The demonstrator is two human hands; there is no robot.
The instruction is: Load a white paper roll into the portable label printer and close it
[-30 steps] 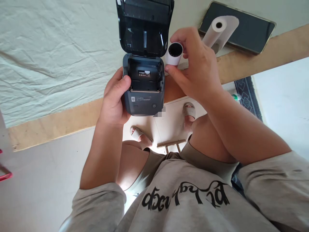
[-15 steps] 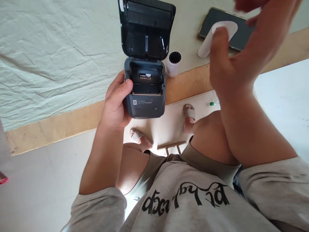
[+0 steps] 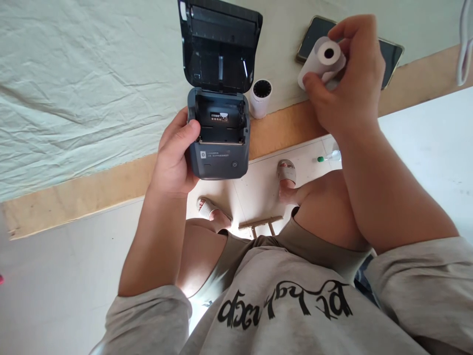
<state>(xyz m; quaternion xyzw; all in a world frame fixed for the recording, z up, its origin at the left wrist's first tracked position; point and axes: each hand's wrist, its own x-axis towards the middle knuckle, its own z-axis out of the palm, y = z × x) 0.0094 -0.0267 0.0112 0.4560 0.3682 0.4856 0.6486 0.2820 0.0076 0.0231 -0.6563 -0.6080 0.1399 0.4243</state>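
My left hand [image 3: 176, 153] is wrapped round the left side of a dark label printer [image 3: 218, 160], its thumb on the rim. The printer's black lid [image 3: 221, 47] stands raised, so the paper bay shows, with a small printed label inside. My right hand [image 3: 354, 84] has its thumb and fingers round a white paper roll [image 3: 314, 61], whose hollow core faces up. A loose end of paper curls off the roll. Behind the roll and hand lies a dark phone [image 3: 390, 56], partly covered. Just right of the printer stands a white cylinder [image 3: 260, 103] with a dark, notched end.
The table has a pale green cloth [image 3: 92, 74], wrinkled at left, and a bare wooden front edge [image 3: 92, 185]. A white loop [image 3: 463, 49] shows at the far right. Below are my legs, sandals, a wooden rung [image 3: 260, 223] and a small green-capped object [image 3: 328, 157] on the floor.
My right hand has swung down and closed its fingers round the paper roll, which now shows its core. The printer stays in my left hand with its lid up.
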